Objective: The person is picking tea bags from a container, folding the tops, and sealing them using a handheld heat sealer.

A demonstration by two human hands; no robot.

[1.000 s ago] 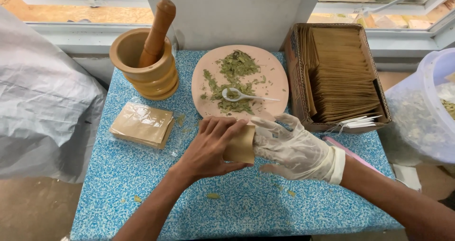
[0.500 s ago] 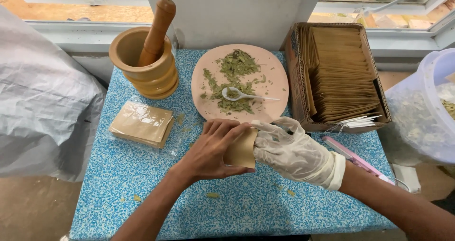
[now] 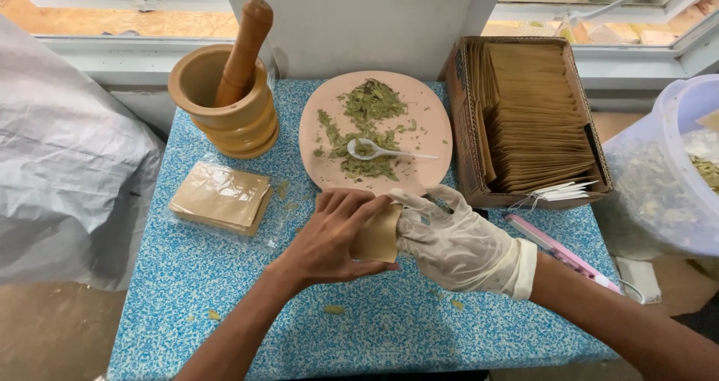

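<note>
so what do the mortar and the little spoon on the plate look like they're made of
Mortar: looks like turned wood, tan and matte, with ringed grooves around its body. Spoon: probably plastic, white, thin and smooth with a slight sheen, lying on dried green leaves.

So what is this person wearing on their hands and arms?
The left hand is bare, with no glove, ring or watch showing. The right hand wears a thin, wrinkled whitish disposable glove whose cuff ends at the wrist. Both forearms are bare, with no sleeves in view.
</note>
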